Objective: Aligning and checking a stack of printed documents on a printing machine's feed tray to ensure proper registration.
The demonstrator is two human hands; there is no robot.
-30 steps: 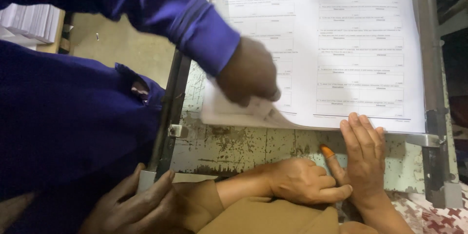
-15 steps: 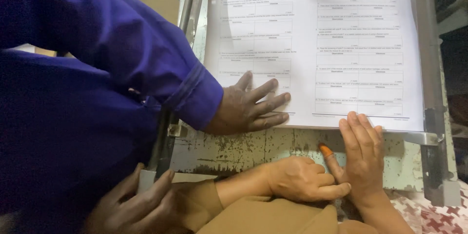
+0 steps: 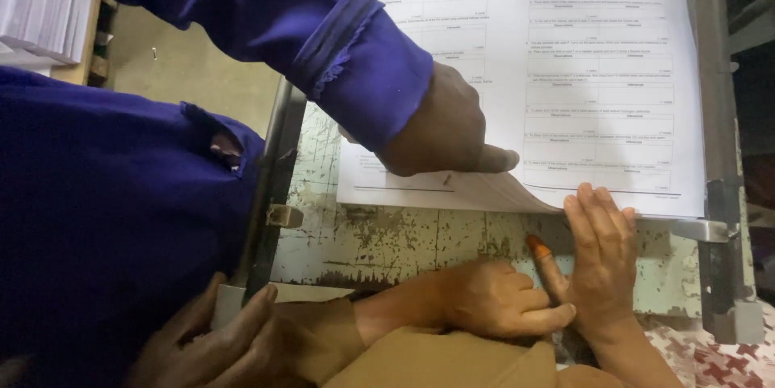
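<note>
My left hand [image 3: 492, 301] rests on the worn metal bed [image 3: 387, 243] as a loose fist, its index finger with an orange-stained tip stretched toward the paper. My right hand [image 3: 599, 252] lies flat beside it, fingers together, fingertips touching the lower edge of the stack of printed white sheets [image 3: 597, 73]. Neither hand holds anything. A co-worker's hand [image 3: 444, 134] in a blue sleeve presses down on the stack's lower left part, thumb pointing right, where the top sheets bow up slightly.
The co-worker's blue-clad body [image 3: 105, 218] fills the left. Another hand [image 3: 206, 343] rests at the bed's lower left corner by a metal rail [image 3: 270, 186]. A grey metal side guide [image 3: 718, 113] borders the stack on the right. More stacked paper [image 3: 40, 16] sits upper left.
The co-worker's hand went from flat with spread fingers to bunched, with the thumb out, and slid right along the stack's lower edge. My two hands have stayed in place.
</note>
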